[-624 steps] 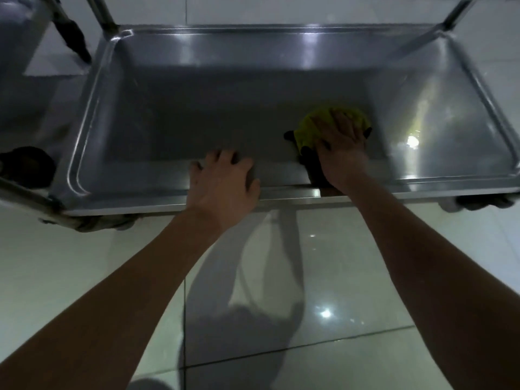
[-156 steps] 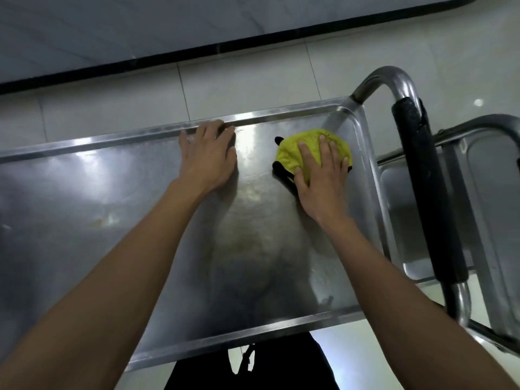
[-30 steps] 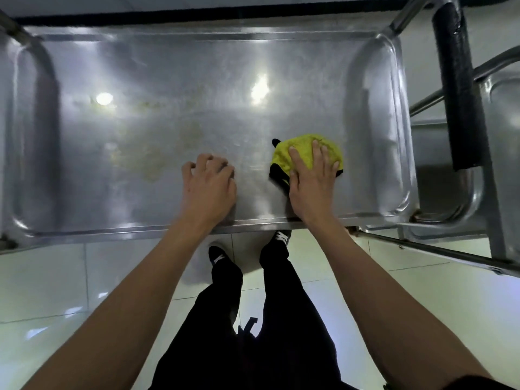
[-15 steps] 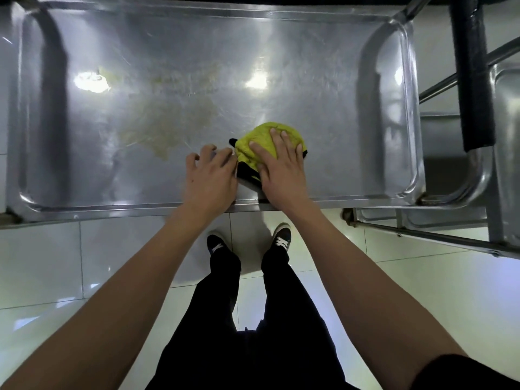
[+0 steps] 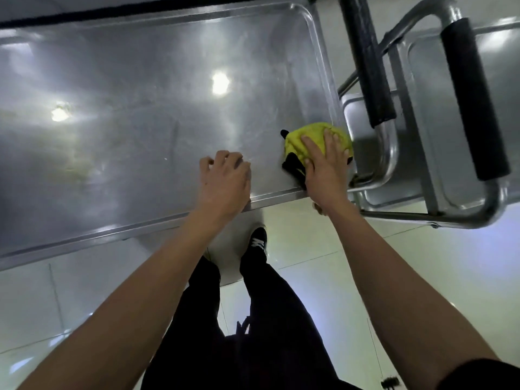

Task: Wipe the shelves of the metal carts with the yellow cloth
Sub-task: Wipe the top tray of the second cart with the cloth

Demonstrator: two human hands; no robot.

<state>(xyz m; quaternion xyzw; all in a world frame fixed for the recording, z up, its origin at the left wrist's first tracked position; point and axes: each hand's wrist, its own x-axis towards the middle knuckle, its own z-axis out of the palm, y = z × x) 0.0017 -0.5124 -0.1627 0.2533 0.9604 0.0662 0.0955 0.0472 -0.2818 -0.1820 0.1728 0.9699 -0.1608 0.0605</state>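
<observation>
Bare forearms, black clothes, black shoe

Both forearms are bare up to the left hand (image 5: 225,182) and the right hand (image 5: 326,170). A black short sleeve (image 5: 484,374) edges the lower right corner of the frame. Black trousers (image 5: 253,319) fill the lower centre, above them a black shoe (image 5: 258,239) with a white marking on top.

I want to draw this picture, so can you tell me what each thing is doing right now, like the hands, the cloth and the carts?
Yellow cloth: bunched up, lying on the shelf near its right corner, under the right hand.
Right hand: flat, fingers straight, pressing on the cloth.
Left hand: resting on the shelf by the near rim, fingers bent, holding nothing.
Cart shelf: shiny, with dull smudges at the left.
Second cart: parked right beside it, untouched.
</observation>
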